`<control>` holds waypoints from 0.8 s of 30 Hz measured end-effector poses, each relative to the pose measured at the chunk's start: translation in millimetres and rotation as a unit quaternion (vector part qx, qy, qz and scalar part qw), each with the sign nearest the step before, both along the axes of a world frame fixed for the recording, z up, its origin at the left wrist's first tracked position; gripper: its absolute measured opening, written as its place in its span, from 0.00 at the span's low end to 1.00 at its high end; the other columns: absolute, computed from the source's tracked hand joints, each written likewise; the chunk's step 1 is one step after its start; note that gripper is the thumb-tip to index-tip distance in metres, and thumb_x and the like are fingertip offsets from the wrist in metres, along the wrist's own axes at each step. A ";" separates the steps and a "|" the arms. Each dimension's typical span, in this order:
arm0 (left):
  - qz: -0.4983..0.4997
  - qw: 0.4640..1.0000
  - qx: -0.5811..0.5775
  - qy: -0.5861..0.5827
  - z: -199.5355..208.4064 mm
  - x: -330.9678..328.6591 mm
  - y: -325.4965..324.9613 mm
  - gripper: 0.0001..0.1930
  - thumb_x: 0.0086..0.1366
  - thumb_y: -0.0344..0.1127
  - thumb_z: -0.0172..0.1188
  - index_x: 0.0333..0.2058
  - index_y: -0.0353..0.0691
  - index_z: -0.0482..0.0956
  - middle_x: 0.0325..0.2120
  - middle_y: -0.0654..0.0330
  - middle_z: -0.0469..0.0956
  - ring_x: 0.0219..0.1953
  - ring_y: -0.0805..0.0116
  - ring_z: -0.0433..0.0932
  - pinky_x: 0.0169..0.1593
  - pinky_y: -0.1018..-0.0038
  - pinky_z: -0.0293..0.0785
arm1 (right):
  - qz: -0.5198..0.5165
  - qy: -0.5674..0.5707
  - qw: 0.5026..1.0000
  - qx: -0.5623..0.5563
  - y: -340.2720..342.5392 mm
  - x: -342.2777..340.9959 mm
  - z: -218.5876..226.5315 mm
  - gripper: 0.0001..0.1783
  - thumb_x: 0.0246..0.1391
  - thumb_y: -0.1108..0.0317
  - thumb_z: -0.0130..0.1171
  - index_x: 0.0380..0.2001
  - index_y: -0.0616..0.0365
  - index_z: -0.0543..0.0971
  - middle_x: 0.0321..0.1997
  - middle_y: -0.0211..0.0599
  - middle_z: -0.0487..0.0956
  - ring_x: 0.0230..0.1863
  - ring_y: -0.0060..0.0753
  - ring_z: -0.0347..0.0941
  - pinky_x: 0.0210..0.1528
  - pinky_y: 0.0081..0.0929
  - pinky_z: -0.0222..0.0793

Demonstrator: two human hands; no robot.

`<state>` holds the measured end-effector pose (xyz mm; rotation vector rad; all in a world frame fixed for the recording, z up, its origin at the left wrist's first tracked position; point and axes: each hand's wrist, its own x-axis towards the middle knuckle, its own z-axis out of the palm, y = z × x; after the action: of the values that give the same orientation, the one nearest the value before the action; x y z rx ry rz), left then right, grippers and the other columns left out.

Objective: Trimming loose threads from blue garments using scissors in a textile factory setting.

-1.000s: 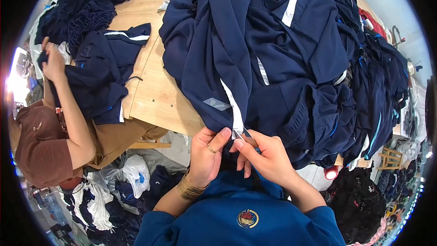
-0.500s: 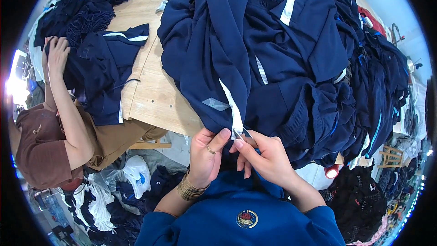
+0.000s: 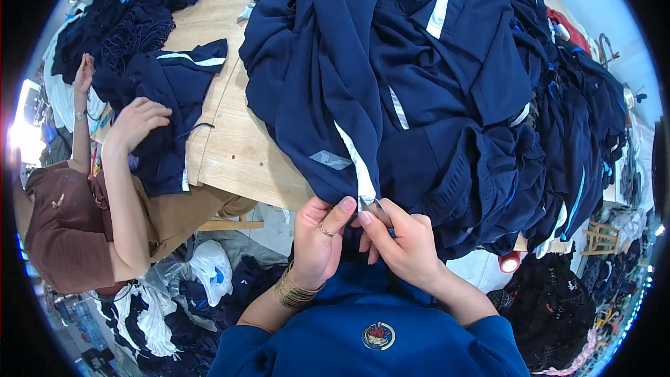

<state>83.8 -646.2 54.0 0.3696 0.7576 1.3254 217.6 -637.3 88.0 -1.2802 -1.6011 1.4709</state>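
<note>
A navy garment with a white stripe hangs over the near table edge toward me. My left hand is closed, its thumb and fingers pinching the garment's lower end beside the stripe. Close against it, my right hand grips small metal thread snips. Their blades are at the end of the white stripe, next to my left thumb. Fingers partly cover the snips, so whether the blades touch a thread cannot be made out.
Heaped navy garments cover the right of the wooden table. At the left, another person sits by a second navy garment. A white plastic bag and dark clothes lie on the floor; a wooden stool stands right.
My right fingers have drawn in slightly around the snips, while my left hand keeps its place. The other person's hands have parted, one moving right over their garment.
</note>
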 end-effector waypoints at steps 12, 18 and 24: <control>0.025 0.998 0.038 0.037 -2.6 0.8 -1.8 0.07 0.60 0.28 0.55 0.36 0.33 0.75 0.31 0.61 0.77 0.33 0.78 0.73 0.41 0.80 0.68 | 0.014 0.058 0.995 -0.074 2.7 4.5 1.3 0.12 0.59 0.64 0.48 0.30 0.63 0.73 0.15 0.31 0.75 0.13 0.19 0.71 0.15 0.12 0.63; 0.030 0.998 0.029 0.048 -1.1 3.2 -1.2 0.08 0.60 0.28 0.56 0.37 0.33 0.74 0.32 0.61 0.77 0.33 0.78 0.73 0.41 0.80 0.68 | 0.006 0.062 0.995 -0.084 2.3 5.3 3.2 0.12 0.59 0.64 0.48 0.29 0.62 0.73 0.15 0.31 0.75 0.13 0.18 0.71 0.15 0.13 0.63; 0.030 0.998 0.029 0.048 1.9 4.7 0.0 0.08 0.60 0.28 0.56 0.38 0.33 0.74 0.32 0.60 0.77 0.33 0.77 0.73 0.41 0.80 0.68 | -0.002 0.039 0.998 -0.057 1.8 5.2 2.4 0.11 0.58 0.64 0.49 0.30 0.61 0.73 0.15 0.30 0.75 0.13 0.18 0.71 0.15 0.13 0.63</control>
<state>88.5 -646.2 55.9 0.4623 0.8179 1.3956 222.8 -635.5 90.4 -1.2711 -1.4823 1.6112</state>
